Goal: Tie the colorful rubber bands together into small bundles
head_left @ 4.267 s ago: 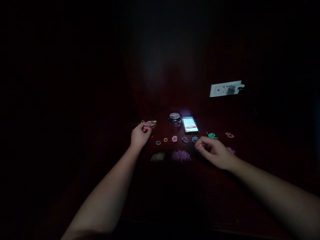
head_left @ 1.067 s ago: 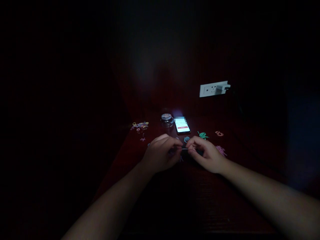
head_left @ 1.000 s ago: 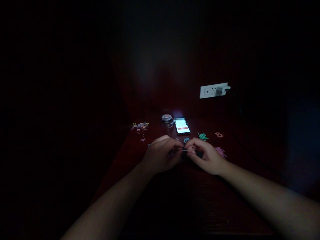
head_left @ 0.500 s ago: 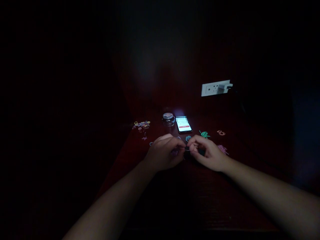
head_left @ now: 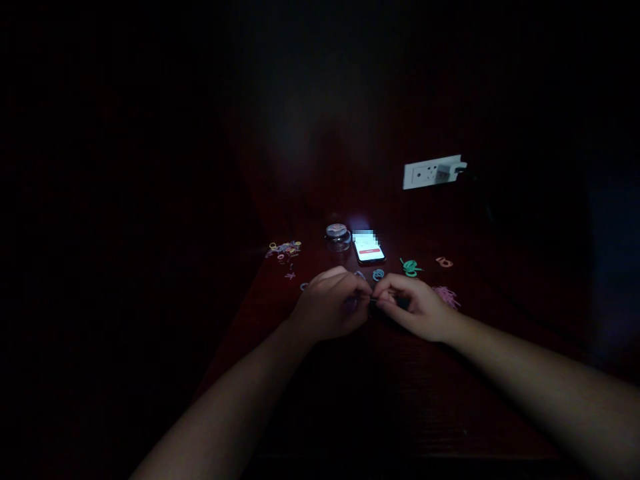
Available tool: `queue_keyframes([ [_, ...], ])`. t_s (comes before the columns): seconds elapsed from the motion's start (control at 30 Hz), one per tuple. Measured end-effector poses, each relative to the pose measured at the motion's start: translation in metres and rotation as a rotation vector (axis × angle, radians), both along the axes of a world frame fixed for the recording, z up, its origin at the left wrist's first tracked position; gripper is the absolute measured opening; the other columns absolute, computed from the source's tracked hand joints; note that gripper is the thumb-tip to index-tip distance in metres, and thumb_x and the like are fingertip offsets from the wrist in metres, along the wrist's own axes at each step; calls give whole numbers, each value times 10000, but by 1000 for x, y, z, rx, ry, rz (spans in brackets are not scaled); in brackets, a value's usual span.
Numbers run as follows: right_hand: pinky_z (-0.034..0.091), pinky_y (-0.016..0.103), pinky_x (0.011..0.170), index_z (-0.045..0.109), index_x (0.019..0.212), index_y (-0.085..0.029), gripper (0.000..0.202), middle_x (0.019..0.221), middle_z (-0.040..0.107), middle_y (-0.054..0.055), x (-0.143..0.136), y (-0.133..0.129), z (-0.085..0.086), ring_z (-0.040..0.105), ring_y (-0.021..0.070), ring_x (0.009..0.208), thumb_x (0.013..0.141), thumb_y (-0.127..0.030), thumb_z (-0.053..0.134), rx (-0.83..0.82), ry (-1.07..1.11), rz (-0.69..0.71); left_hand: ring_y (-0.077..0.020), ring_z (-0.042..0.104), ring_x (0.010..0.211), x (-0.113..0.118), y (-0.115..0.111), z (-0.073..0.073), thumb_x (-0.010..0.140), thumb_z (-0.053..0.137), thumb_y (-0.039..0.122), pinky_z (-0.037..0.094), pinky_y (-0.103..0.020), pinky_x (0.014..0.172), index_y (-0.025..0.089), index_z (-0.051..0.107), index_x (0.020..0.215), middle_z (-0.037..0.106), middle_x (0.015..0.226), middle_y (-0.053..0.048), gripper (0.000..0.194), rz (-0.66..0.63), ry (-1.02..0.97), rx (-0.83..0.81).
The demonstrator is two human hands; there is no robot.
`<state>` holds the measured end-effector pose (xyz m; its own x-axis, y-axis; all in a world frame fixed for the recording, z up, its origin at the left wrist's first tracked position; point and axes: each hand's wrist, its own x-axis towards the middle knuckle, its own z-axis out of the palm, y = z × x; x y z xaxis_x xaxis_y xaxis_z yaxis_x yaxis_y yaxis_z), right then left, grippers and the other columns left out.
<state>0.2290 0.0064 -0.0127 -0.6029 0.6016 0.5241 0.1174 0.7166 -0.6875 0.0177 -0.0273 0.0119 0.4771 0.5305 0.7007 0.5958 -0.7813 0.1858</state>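
Note:
My left hand and my right hand meet low over the dark table, both with thumb and forefinger pinched. Between the fingertips runs a thin pale band, gripped at either end; it is too small and dim to make out clearly. Just beyond the fingers lies a small pile of blue rings. A few purple pieces show past my left hand, partly hidden by it. Close to my right wrist is a heap of pink strips.
Green loops and orange loops lie on the right, mixed coloured bands at the left edge. A lidded clear jar stands beside a lit phone. A socket plate with a plug is on the wall.
The fingertips of my two hands have drawn closer together, and less of the thin band shows between them. The view has shifted slightly.

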Motion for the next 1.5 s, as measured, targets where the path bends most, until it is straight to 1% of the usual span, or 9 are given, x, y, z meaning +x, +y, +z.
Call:
queue_keyframes([
  [0.27, 362, 235, 505, 535, 798, -184, 113, 628, 478, -33, 2, -1, 2, 438, 107, 556, 895, -242, 537, 31, -19, -26, -135, 551, 721, -1, 0, 0, 772, 621, 166, 502, -316, 782, 217, 600, 840, 615, 740, 22, 87, -17, -1, -21],
  [0.43, 355, 239, 501, 512, 782, -188, 110, 621, 473, -34, 2, -1, 1, 427, 108, 553, 880, -231, 535, 33, -25, -25, -133, 540, 702, -2, 1, -2, 765, 624, 164, 493, -297, 741, 215, 592, 827, 608, 722, 23, 86, -23, -5, -4],
  [0.7, 353, 239, 501, 514, 775, -190, 100, 641, 481, -32, 0, -1, 1, 430, 106, 562, 867, -219, 542, 29, -46, -21, -144, 538, 707, -7, 4, -4, 743, 635, 161, 488, -308, 746, 216, 583, 813, 612, 727, 19, 104, -35, 33, -35],
  [0.87, 350, 239, 514, 526, 782, -188, 104, 636, 484, -32, 1, 1, 2, 429, 107, 573, 876, -230, 542, 41, -46, -27, -140, 537, 717, -15, 6, 2, 755, 619, 152, 460, -280, 688, 206, 574, 818, 611, 753, 11, 94, -35, 73, -23],
  [1.0, 342, 236, 520, 527, 779, -187, 96, 630, 474, -38, 3, 3, 0, 420, 103, 570, 862, -220, 560, 49, -50, -25, -138, 538, 741, -22, 9, 8, 784, 579, 145, 449, -286, 712, 203, 572, 857, 617, 793, 7, 93, -43, 170, -73],
  [1.13, 347, 237, 520, 512, 775, -193, 89, 646, 464, -36, 5, 4, 0, 421, 105, 570, 846, -203, 564, 27, -27, -1, -127, 533, 729, -27, 12, 9, 792, 557, 139, 443, -275, 702, 206, 568, 863, 614, 790, 12, 98, -50, 194, -114],
  [1.23, 355, 245, 525, 491, 749, -200, 112, 651, 479, -28, 7, 5, 2, 432, 111, 572, 832, -207, 566, 42, 24, -39, -125, 545, 733, -34, 14, 9, 782, 561, 138, 448, -265, 685, 203, 582, 860, 611, 782, 8, 103, -10, 206, -135],
  [1.33, 364, 251, 534, 491, 743, -201, 118, 645, 496, -21, 8, 6, 3, 443, 115, 575, 833, -209, 566, 43, 40, -89, -110, 573, 721, -42, 16, 8, 772, 586, 134, 466, -250, 678, 201, 614, 889, 638, 801, 8, 137, 7, 213, -239],
  [1.5, 378, 247, 524, 505, 757, -204, 114, 646, 509, -13, 8, 6, 2, 456, 119, 570, 846, -202, 575, 23, 9, -72, -94, 655, 732, -53, 25, 6, 790, 631, 127, 504, -232, 686, 196, 653, 950, 714, 862, -1, 176, -46, 195, -499],
])
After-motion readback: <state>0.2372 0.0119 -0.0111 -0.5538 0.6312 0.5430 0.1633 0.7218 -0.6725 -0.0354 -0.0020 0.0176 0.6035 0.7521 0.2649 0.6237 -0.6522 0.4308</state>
